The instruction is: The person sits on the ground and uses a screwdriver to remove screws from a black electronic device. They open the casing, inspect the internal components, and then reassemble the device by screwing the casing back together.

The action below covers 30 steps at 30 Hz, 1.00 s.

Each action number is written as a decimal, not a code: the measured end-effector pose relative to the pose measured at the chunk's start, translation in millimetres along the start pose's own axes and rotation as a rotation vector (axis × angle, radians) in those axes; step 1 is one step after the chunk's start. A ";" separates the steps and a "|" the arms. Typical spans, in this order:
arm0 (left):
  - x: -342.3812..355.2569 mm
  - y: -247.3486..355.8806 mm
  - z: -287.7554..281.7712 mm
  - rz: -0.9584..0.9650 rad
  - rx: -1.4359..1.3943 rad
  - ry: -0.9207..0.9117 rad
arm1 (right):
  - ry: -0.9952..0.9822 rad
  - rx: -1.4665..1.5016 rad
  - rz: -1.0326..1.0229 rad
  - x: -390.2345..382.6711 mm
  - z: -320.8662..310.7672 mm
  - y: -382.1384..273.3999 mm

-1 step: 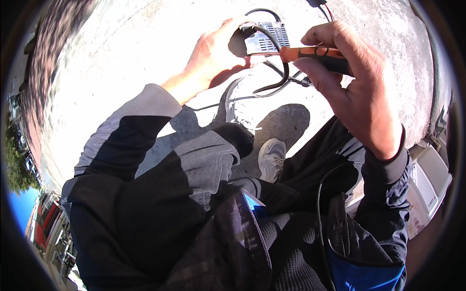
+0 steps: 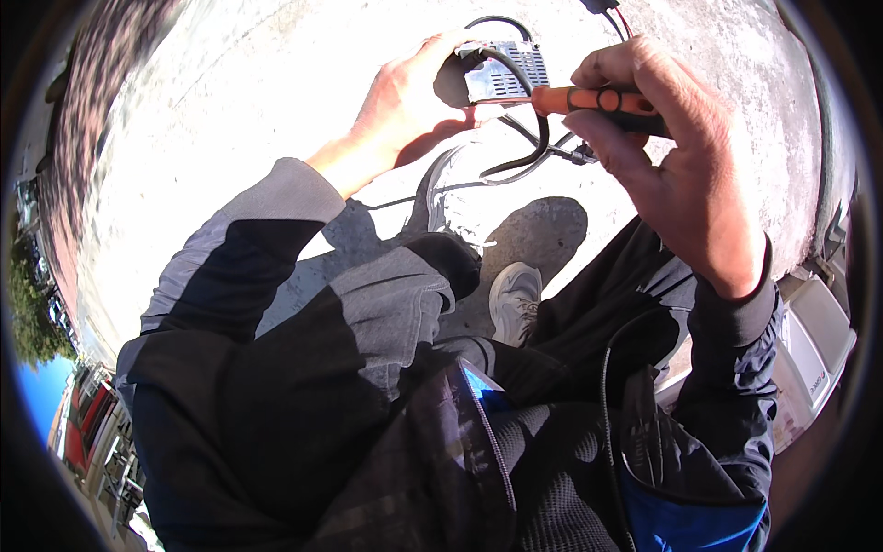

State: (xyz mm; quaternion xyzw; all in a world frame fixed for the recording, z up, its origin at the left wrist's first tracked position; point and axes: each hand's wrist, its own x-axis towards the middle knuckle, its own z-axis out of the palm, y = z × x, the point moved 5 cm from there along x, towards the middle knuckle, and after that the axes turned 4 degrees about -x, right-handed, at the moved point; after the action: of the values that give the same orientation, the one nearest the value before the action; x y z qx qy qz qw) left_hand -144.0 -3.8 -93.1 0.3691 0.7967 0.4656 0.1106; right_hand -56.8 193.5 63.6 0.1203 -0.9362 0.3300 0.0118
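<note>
I have both hands occupied: left hand (image 2: 395,101) curled round the left end of a silver slotted metal box (image 2: 517,81), thumb by its near side; right hand (image 2: 690,161) gripping a screwdriver (image 2: 587,99), handle pinched between thumb and fingers. Box sits between the hands, near the top of my view, touching the left one and just left of the right one. Can't tell if it rests on the ground or is held clear. Screwdriver's orange-and-black handle is right of the box, thin shaft (image 2: 503,101) pointing left along the near edge. Can't make out the tip.

Around, big to small: sunlit pale ground (image 2: 221,120) underneath; white container (image 2: 817,350) far right; pale shoe (image 2: 515,296) below the hands. In the way: black cable (image 2: 541,136) looping across the box and past the handle's front end. Black connector (image 2: 579,156) near the right thumb. Thin red wire (image 2: 625,25) at the top edge.
</note>
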 end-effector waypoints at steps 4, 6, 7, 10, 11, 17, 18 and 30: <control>7.3 -1.5 2.9 0.004 -0.018 -0.019 | -0.053 0.008 -0.080 3.1 -5.9 4.3; 10.0 -1.1 5.3 0.004 0.013 -0.051 | -0.083 -0.028 -0.114 3.1 -9.0 5.8; 10.9 -0.2 6.6 0.002 0.011 -0.054 | -0.108 -0.036 -0.097 3.0 -10.2 8.0; 11.8 2.1 10.7 -0.007 0.005 -0.098 | -0.122 -0.065 0.057 -0.7 -16.7 17.7; 12.1 3.1 10.9 -0.003 0.007 -0.100 | -0.103 -0.079 0.132 -3.4 -17.5 20.9; 15.0 4.9 15.8 -0.107 0.022 -0.139 | -0.088 -0.079 0.090 -8.6 -18.3 18.4; 15.7 6.0 15.5 -0.101 0.022 -0.137 | -0.097 -0.009 0.034 -6.6 -19.1 16.5; 20.0 8.7 18.9 0.112 0.036 -0.038 | -0.060 -0.075 -0.134 -4.0 -22.9 34.0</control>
State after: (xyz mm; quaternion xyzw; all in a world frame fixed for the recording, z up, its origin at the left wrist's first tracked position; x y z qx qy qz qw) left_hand -144.1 25.0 -92.8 0.4235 0.7808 0.4498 0.0929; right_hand -62.1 234.2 60.1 0.1920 -0.9378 0.2892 0.0104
